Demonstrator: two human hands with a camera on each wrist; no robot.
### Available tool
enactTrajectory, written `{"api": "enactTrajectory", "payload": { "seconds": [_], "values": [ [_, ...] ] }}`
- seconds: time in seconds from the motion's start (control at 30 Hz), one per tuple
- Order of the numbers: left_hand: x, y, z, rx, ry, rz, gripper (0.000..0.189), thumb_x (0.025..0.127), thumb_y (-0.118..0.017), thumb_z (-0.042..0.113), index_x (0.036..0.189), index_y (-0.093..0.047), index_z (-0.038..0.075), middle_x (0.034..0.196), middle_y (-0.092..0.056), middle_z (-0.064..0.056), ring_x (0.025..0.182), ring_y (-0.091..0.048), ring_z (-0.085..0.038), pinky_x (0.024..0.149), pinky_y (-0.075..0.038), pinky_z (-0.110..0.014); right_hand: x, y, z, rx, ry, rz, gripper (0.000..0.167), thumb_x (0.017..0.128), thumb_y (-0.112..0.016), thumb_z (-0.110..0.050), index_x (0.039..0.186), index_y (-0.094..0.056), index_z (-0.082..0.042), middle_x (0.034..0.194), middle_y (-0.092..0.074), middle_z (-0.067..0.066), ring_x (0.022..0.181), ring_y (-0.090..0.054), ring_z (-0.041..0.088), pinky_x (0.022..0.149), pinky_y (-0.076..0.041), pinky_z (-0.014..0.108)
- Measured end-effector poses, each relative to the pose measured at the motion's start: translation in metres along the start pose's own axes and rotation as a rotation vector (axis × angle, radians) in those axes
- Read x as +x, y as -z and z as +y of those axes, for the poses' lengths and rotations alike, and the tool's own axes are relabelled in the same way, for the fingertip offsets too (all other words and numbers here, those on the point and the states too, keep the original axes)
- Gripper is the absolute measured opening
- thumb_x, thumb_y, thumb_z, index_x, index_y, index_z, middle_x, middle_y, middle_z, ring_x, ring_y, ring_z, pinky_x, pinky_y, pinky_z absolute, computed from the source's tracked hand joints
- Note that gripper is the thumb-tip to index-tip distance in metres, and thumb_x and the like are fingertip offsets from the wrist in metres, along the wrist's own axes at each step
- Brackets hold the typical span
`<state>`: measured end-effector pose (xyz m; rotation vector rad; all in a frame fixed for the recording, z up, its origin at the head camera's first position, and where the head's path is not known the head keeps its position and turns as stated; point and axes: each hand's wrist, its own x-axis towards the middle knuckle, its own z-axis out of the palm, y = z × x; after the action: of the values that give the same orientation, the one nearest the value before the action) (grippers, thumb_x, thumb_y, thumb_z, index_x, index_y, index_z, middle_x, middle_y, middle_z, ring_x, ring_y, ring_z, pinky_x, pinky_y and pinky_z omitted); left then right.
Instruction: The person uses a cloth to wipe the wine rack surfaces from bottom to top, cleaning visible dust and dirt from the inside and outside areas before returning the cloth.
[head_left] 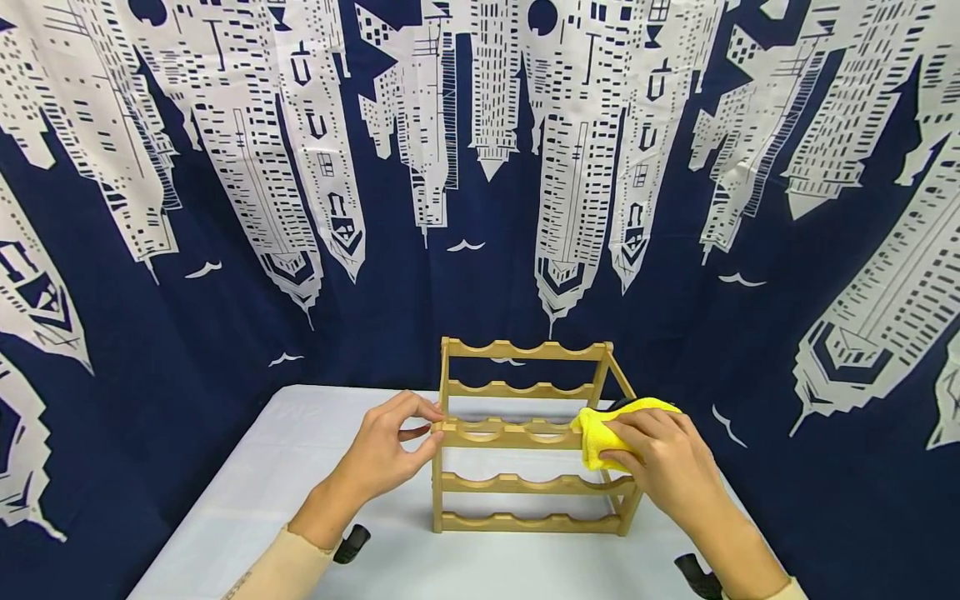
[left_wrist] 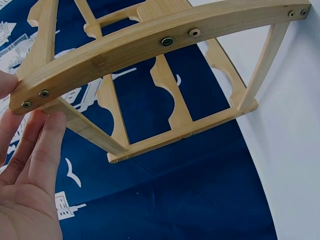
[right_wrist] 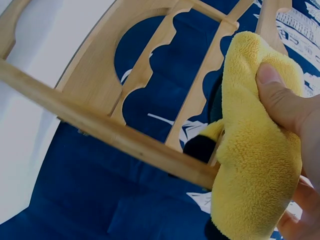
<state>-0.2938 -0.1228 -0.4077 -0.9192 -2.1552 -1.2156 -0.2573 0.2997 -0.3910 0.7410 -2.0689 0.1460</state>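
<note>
A light wooden rack with scalloped rails stands upright on the white table. At its left side, my left hand pinches the end of the middle front rail between thumb and fingers. The left wrist view shows that thumb and those fingers around the front corner of the side bar, which has metal screws. My right hand grips a yellow fluffy cloth with a dark reverse side, wrapped over the right end of the same rail. In the right wrist view, the cloth hides that corner, and the thumb presses on it.
The white table extends left of the rack and in front of it. Behind hangs a dark blue curtain printed with white buildings and birds. Each wrist wears a black camera mount, such as the left one.
</note>
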Motion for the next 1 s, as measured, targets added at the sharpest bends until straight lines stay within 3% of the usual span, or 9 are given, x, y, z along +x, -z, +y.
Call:
{"api": "enactTrajectory", "payload": {
  "seconds": [0.1,0.17,0.47,0.57,0.67,0.73,0.83,0.93,1.0],
  "values": [
    [-0.001,0.0,-0.001,-0.008,0.004,-0.001,0.026,0.094,-0.088,-0.008,0.109,-0.078,0.011,0.118,-0.081,-0.007,0.118,-0.085,-0.032,0.089,-0.076,-0.031,-0.003,0.002,0.004,-0.006,0.018,0.016,0.066,0.108,-0.059,-0.066,0.113,-0.09,-0.008,0.11,-0.089,0.008,0.105,-0.08,0.036,0.101,-0.062,0.06],
    [-0.001,-0.001,-0.001,-0.012,0.005,-0.002,0.026,0.095,-0.088,-0.008,0.109,-0.078,0.011,0.118,-0.081,-0.008,0.119,-0.084,-0.033,0.089,-0.076,-0.034,-0.006,0.005,0.006,-0.019,0.02,0.032,0.078,0.115,-0.042,-0.069,0.114,-0.09,-0.007,0.111,-0.089,0.008,0.104,-0.08,0.036,0.101,-0.062,0.059],
    [-0.001,-0.001,0.001,0.036,-0.011,-0.003,0.026,0.094,-0.087,-0.007,0.109,-0.076,0.011,0.118,-0.08,-0.005,0.119,-0.084,-0.03,0.089,-0.077,-0.035,-0.024,0.01,0.017,-0.03,-0.019,0.186,0.069,0.12,-0.049,-0.061,0.122,-0.089,-0.005,0.114,-0.087,0.013,0.103,-0.08,0.041,0.098,-0.058,0.05],
    [0.0,-0.002,0.003,0.103,-0.035,-0.008,0.03,0.092,-0.091,-0.007,0.11,-0.073,0.009,0.118,-0.078,-0.005,0.118,-0.083,-0.029,0.089,-0.076,-0.032,-0.029,0.009,0.02,0.014,-0.067,0.24,0.07,0.117,-0.054,-0.063,0.123,-0.088,-0.002,0.112,-0.087,0.016,0.1,-0.079,0.043,0.109,-0.056,0.028],
    [0.0,-0.005,0.003,0.149,-0.049,-0.036,0.035,0.091,-0.094,-0.006,0.114,-0.07,0.005,0.121,-0.074,-0.008,0.119,-0.081,-0.029,0.09,-0.076,-0.03,-0.034,0.006,0.021,0.084,-0.134,0.27,0.073,0.115,-0.059,-0.066,0.121,-0.088,0.001,0.11,-0.086,0.019,0.098,-0.076,0.041,0.119,-0.043,0.003],
    [-0.001,-0.007,0.004,0.15,-0.038,-0.054,0.037,0.092,-0.095,-0.006,0.118,-0.071,0.004,0.124,-0.073,-0.009,0.118,-0.081,-0.028,0.09,-0.076,-0.029,-0.035,0.005,0.023,0.131,-0.177,0.286,0.075,0.113,-0.063,-0.068,0.119,-0.088,0.003,0.108,-0.085,0.02,0.099,-0.074,0.039,0.122,-0.036,-0.004],
    [-0.002,-0.008,0.004,0.116,-0.02,-0.06,0.034,0.094,-0.093,-0.008,0.121,-0.076,0.005,0.127,-0.073,-0.01,0.112,-0.084,-0.027,0.089,-0.075,-0.027,-0.036,0.007,0.025,0.17,-0.225,0.3,0.078,0.11,-0.067,-0.07,0.117,-0.087,0.005,0.108,-0.085,0.022,0.101,-0.072,0.027,0.118,-0.04,-0.005],
    [-0.003,-0.007,0.004,0.096,-0.022,-0.043,0.032,0.094,-0.092,-0.008,0.118,-0.079,0.008,0.125,-0.075,-0.008,0.102,-0.085,-0.024,0.086,-0.073,-0.021,-0.035,0.011,0.027,0.2,-0.277,0.275,0.076,0.108,-0.072,-0.067,0.119,-0.086,0.006,0.109,-0.085,0.024,0.111,-0.069,-0.005,0.114,-0.043,-0.006],
    [-0.003,-0.006,0.004,0.102,-0.038,-0.031,0.032,0.093,-0.092,-0.009,0.116,-0.079,0.008,0.121,-0.076,-0.007,0.097,-0.085,-0.021,0.084,-0.072,-0.018,-0.035,0.014,0.028,0.229,-0.32,0.261,0.063,0.105,-0.083,-0.055,0.12,-0.086,0.007,0.109,-0.085,0.025,0.116,-0.061,-0.022,0.108,-0.046,-0.006]
  ]
}}
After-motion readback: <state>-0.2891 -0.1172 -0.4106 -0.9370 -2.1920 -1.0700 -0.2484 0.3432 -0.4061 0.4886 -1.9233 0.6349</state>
